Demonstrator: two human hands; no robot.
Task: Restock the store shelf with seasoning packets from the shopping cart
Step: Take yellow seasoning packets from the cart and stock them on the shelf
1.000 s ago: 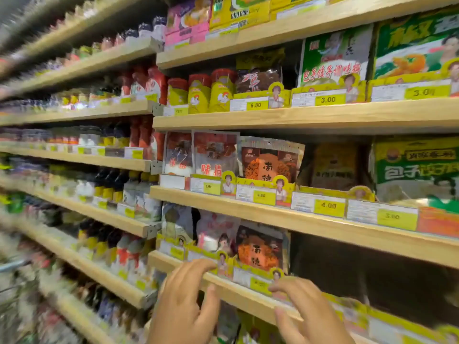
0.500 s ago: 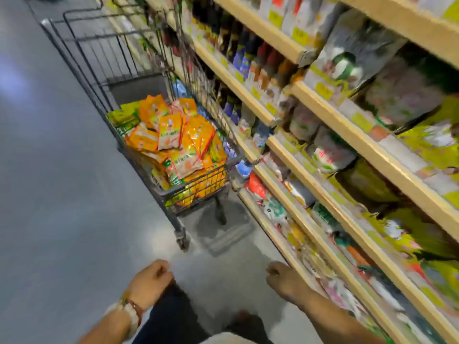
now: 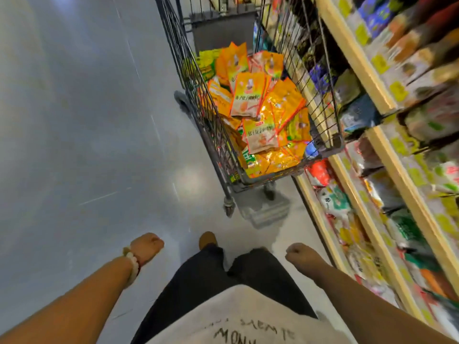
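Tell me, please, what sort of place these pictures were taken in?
Most likely a grocery store aisle: wooden shelves with yellow price tags run along the right, and a wire shopping cart heaped with orange seasoning packets stands beside them.

One cart (image 3: 231, 135), many packets

Two hands (image 3: 146, 247), one bracelet (image 3: 133, 263); packets (image 3: 248, 98) heaped, too many to count.
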